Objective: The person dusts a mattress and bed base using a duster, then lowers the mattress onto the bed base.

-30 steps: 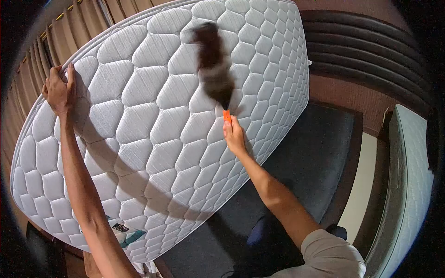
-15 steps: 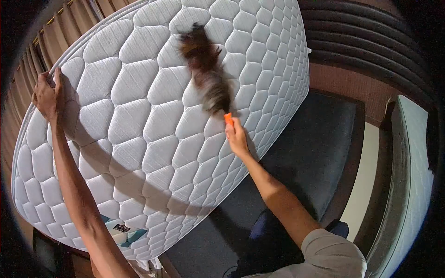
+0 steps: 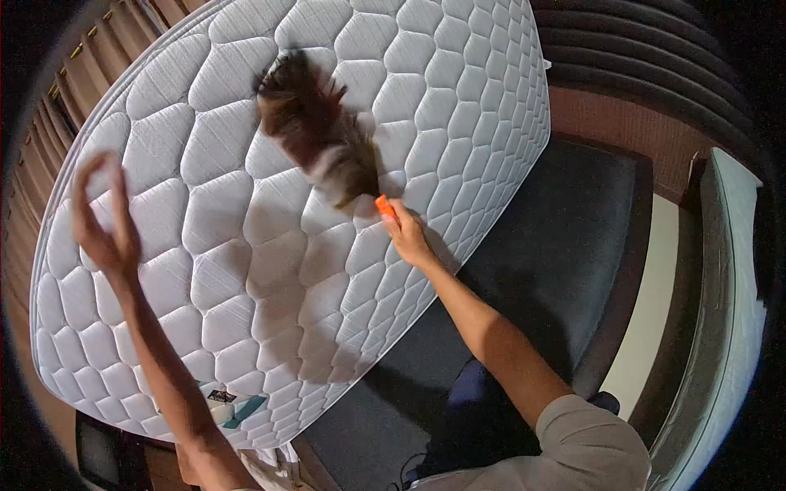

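A white quilted mattress (image 3: 450, 106) stands tilted up in front of me. My right hand (image 3: 407, 235) is closed round the orange handle of a feather duster (image 3: 315, 123). The duster's brown and black feathers lie over the middle of the mattress face, slightly blurred. Near the mattress's left side, my left hand (image 3: 106, 225) is raised with thumb and fingers apart and nothing in it. Whether it touches the quilting I cannot tell.
Beneath the mattress lies a dark bed base (image 3: 565, 221). A padded dark headboard (image 3: 647, 65) is at upper right. Another light panel, perhaps a mattress (image 3: 737, 245), stands along the right. Brown curtains (image 3: 106, 49) hang at left.
My left hand has let go of the mattress's left edge and moved slightly right and down. The feather duster has swung leftward across the mattress.
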Motion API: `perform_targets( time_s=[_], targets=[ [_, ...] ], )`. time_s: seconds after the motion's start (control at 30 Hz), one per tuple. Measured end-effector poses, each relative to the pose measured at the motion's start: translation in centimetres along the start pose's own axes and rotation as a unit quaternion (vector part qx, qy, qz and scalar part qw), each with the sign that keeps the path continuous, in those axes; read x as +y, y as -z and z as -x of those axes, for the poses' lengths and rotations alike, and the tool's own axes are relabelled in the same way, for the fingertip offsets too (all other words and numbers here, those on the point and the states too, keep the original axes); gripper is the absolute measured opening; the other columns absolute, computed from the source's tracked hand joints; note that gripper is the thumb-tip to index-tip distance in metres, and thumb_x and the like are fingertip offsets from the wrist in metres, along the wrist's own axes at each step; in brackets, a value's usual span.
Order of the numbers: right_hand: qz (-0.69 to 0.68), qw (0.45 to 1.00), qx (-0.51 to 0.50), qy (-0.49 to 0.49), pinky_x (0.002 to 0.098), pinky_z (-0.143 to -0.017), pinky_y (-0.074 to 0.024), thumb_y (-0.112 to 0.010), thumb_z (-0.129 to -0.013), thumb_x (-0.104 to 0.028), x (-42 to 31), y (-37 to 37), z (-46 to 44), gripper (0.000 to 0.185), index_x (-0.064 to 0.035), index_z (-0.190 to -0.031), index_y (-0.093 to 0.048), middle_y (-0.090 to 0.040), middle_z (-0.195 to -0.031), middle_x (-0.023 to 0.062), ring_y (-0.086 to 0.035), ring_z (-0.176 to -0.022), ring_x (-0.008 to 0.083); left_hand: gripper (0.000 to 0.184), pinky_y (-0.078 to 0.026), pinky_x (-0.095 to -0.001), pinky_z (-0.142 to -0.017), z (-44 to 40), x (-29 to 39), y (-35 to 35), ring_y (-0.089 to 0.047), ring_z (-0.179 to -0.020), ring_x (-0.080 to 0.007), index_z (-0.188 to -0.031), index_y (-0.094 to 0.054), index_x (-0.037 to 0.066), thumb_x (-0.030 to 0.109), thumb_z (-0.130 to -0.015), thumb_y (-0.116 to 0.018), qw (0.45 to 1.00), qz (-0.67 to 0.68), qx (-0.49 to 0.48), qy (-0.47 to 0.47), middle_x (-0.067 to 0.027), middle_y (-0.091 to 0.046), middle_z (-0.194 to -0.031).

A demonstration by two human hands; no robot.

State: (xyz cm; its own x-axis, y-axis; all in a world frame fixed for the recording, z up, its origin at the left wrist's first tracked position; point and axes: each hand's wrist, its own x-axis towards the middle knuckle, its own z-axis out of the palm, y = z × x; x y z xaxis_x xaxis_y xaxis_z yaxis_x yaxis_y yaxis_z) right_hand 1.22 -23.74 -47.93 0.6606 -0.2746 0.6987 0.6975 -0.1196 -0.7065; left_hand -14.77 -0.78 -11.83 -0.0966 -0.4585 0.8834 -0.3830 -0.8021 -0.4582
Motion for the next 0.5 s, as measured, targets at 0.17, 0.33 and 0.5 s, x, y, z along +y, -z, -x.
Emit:
perform_targets(
  time_s=[0.17,0.33,0.5],
  targets=[
    [-0.036,0.996,-0.025,-0.081,0.0388,-0.068,-0.0436,-0.046,-0.092,-0.022,-0.6,-0.1,-0.3,0.024,-0.0020,-0.104,-0.048,-0.055,-0.078,0.0164,-0.056,-0.074,0.0351,0.035,-0.037,-0.0498,-0.089,3.4,16.6,7.2,-0.052,-0.103,-0.0315,-0.091,-0.063,0.009,0.018,-0.057,-0.066,0.946,-0.121,-0.246,-0.171,-0.0107,-0.058,-0.096],
    [-0.046,0.992,0.037,-0.109,0.0344,-0.060,-0.0419,-0.043,-0.093,-0.026,-0.8,0.5,-0.7,0.024,-0.0048,-0.103,-0.048,-0.052,-0.074,0.0124,-0.052,-0.066,0.0221,0.036,-0.041,-0.0254,-0.091,-2.3,20.8,11.7,-0.055,-0.104,-0.0120,-0.102,-0.061,0.000,0.028,-0.080,-0.062,0.845,0.283,-0.431,-0.139,-0.0152,-0.060,-0.108],
    [-0.081,0.995,-0.026,-0.056,0.0312,-0.056,-0.0403,-0.042,-0.094,-0.024,1.3,-0.8,-0.3,0.021,-0.0056,-0.103,-0.047,-0.047,-0.069,0.0060,-0.048,-0.061,0.0156,0.048,-0.034,-0.0360,-0.097,-2.3,18.9,7.5,-0.049,-0.111,-0.0219,-0.114,-0.055,0.005,0.028,-0.073,-0.065,0.811,0.246,-0.512,-0.142,-0.0140,-0.054,-0.117]
  ],
)
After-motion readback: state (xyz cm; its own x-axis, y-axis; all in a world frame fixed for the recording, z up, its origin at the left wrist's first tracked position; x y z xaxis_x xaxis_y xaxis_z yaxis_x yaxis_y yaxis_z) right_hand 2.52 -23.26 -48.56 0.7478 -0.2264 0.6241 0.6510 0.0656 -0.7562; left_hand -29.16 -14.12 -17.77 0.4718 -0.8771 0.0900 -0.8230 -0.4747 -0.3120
